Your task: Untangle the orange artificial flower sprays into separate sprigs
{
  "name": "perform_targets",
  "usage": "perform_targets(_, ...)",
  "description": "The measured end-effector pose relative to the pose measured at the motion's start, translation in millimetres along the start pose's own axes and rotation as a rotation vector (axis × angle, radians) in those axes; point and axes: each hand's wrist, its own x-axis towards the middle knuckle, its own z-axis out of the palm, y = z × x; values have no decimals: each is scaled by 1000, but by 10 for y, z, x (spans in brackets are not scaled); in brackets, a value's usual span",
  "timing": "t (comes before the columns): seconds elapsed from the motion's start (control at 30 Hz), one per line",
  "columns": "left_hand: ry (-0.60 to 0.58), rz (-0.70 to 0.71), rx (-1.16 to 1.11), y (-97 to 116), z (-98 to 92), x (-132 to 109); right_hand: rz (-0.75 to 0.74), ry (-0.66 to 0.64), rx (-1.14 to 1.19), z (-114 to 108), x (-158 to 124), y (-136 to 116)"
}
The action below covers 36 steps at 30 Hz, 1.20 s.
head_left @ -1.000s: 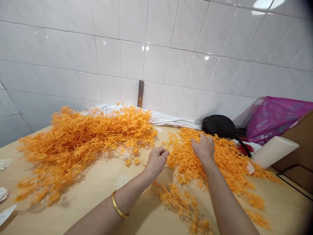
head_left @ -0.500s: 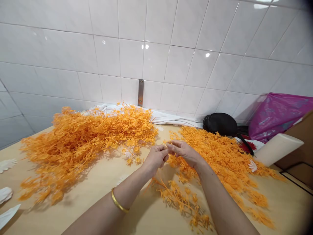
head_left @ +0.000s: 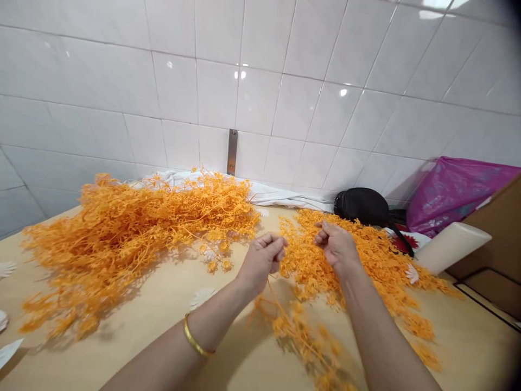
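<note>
My left hand [head_left: 262,258], its wrist in a gold bangle [head_left: 195,336], is closed on the stem end of an orange artificial flower spray [head_left: 299,328]. The spray hangs below that hand toward the table's front, slightly blurred. To the right and apart from it, my right hand [head_left: 337,244] is raised with thumb and fingers pinched together; whatever may be between them is too small to make out. Behind the right hand spreads a flattened heap of orange sprays [head_left: 391,271]. A taller bushy pile of orange sprays [head_left: 142,222] lies to the left.
White petal pieces [head_left: 202,296] lie on the pale table [head_left: 163,320]. Along the tiled wall runs a white cloth [head_left: 280,196]. At right are a black pouch [head_left: 361,206], a purple bag [head_left: 456,190], a cream roll [head_left: 453,248], a cardboard box [head_left: 488,250] and a black wire frame [head_left: 484,298].
The hands were together at the spray's stem end and are now apart. My right hand has moved right and up; my left still grips the stem. The view has shifted slightly.
</note>
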Motion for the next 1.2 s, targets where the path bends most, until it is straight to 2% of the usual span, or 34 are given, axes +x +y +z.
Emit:
perform_targets(0.07,159,-23,-13,2,-70,56,-81,156,-270,-123,93,-11)
perform_targets(0.13,253,-37,-35,21,-156,112,-184,263,-554,-162,142,-1)
perform_targets(0.2,294,-37,-47,58,-232,155,-258,210,-699,-124,128,-2)
perform_targets(0.27,323,-34,-45,104,-290,185,-245,5,-680,-29,41,-38)
perform_targets(0.4,365,-16,-57,191,-373,222,-109,-605,-543,233,-273,-136)
perform_targets(0.47,370,2,-77,233,-403,232,-63,-849,-567,345,-414,-121)
perform_targets(0.57,350,43,-101,296,-421,236,-49,-1105,-633,451,-518,-17)
perform_targets(0.63,342,78,-79,334,-415,234,-61,-1174,-607,476,-520,41)
perform_targets(0.7,373,126,-6,369,-401,231,-48,-1135,-543,467,-493,45)
perform_targets(0.8,481,229,153,431,-370,212,-22,-986,-459,404,-432,-33)
perform_targets(0.9,575,425,342,505,-296,151,-26,-825,-394,318,-371,-114)
perform_targets(0.97,549,539,459,540,-205,87,-32,-722,-378,272,-335,-141)
perform_targets(1.0,499,544,498,543,-151,52,-44,-661,-378,256,-320,-147)
perform_targets(1.03,429,505,523,533,-95,20,-67,-602,-383,246,-308,-149)
perform_targets(1.1,284,324,532,472,3,-25,-143,-504,-424,245,-297,-148)
perform_targets(1.2,191,52,464,307,54,-26,-286,-439,-564,283,-326,-148)
